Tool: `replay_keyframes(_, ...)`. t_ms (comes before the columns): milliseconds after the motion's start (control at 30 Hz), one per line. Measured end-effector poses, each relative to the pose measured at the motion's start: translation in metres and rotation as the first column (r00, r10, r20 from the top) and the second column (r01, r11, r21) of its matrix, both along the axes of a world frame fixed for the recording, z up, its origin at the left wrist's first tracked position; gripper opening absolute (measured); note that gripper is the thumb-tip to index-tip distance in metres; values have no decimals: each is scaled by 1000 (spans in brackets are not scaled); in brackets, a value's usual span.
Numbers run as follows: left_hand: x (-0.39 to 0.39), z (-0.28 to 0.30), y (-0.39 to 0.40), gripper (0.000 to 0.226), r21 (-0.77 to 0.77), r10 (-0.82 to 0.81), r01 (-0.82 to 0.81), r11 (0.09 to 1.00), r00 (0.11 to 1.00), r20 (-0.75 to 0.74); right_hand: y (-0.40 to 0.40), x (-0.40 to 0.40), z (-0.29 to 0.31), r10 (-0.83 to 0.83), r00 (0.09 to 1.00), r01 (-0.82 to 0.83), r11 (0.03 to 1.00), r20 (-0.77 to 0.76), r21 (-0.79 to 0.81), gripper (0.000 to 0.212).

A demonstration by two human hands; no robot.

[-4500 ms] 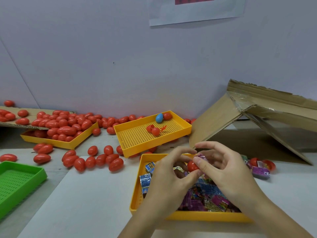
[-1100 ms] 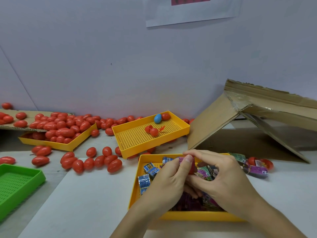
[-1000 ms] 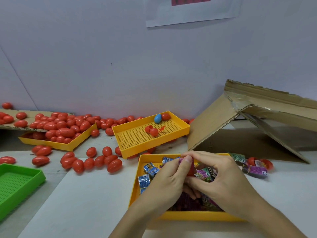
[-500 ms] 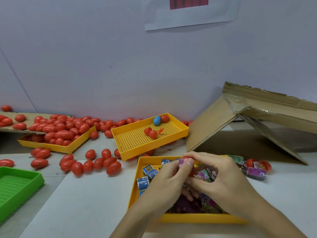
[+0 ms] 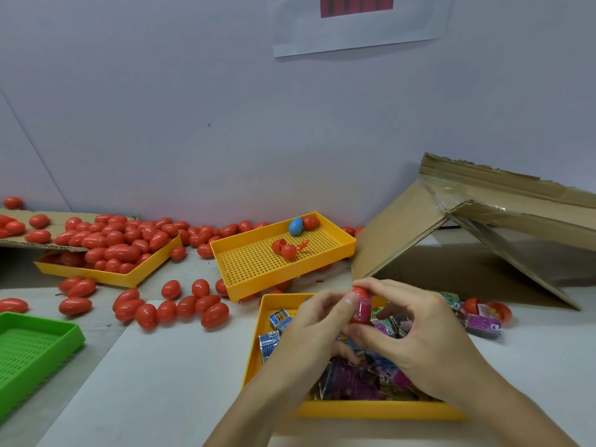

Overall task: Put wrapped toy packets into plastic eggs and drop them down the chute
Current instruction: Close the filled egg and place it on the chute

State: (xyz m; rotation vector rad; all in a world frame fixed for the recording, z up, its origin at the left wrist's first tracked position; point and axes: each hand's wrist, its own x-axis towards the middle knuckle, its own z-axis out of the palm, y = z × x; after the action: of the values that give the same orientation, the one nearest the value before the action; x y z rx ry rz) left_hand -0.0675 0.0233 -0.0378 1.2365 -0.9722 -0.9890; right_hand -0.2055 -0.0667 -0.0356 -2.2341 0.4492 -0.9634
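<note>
the table (image 5: pixel 180 375) carries my yellow tray (image 5: pixel 371 409) of wrapped packets (image 5: pixel 358 375). above it my right hand (image 5: pixel 419 337) and left hand (image 5: pixel 309 330) both grip one red egg (image 5: pixel 360 306), fingers curled around it, a pink packet inside.

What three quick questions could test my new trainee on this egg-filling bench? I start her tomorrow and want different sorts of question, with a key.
1. True or false: the blue egg lies in the green tray.
2. Multiple choice: where are the loose wrapped toy packets mostly kept? A) the near yellow tray B) the green tray C) the cardboard chute
3. Fill in: the left hand and right hand together hold a red egg with a ____ packet in it.

Key: 1 false, it lies in the tilted middle yellow tray. 2 A. 3 pink.
</note>
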Motion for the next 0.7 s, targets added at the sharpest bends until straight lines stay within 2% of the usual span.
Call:
replay_keyframes(67,0,-1,0,37,-4,25,-25,1000,999,-37,-1,1,-3,-12,1000,12,1000,-8,6,52)
replay_keyframes(133,-1,1,0,31,13,39,-37,999,990,-137,0,2,-4,-13,1000,12,999,15,44,60)
replay_keyframes(267,-2,3,1,30,10,8,-5,1000,968,-249,1,4,-4,0,997,-6,997,73,73,50)
replay_keyframes(367,-1,1,0,30,29,48,-42,999,969,-243,2,4,-3,-28,997,26,999,68,38,44)
replay_keyframes(500,2,-2,-3,33,-6,110,-112,994,984,-143,4,5,-2,-96,993,102,992,76,-78,30)
replay_keyframes(567,3,-4,-3,38,-28,89,-92,995,992,-87,5,6,-2,-113,991,121,987,69,-109,33)
replay_keyframes(700,3,-3,-1,32,-40,-7,0,999,983,-183,4,6,-4,-116,989,127,986,95,-112,37)
